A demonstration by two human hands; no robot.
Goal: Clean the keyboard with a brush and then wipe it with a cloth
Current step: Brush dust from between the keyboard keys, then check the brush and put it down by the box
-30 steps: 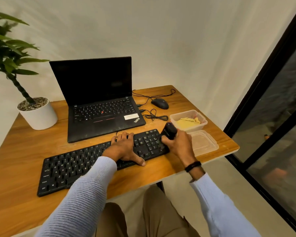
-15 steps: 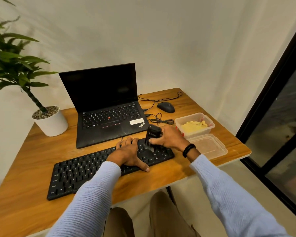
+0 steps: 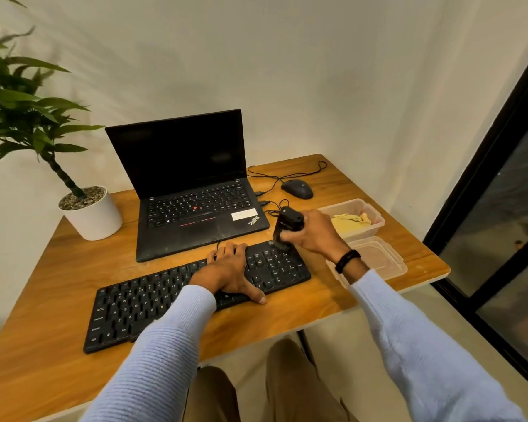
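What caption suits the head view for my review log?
Right hand holds a black brush to the keyboard while left hand rests on its keys.

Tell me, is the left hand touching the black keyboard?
Touching. The head view shows the left hand lying palm down on the keyboard, with no gap under it and its thumb at the near edge.

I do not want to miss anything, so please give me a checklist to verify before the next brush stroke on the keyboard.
1. Right hand grips the brush: ok.
2. Brush tip sits on the right-end keys of the keyboard: ok.
3. Left hand rests on the keyboard, steadying it: ok.
4. Yellow cloth lies in the open box: ok.
5. Dust left between keys: cannot tell.
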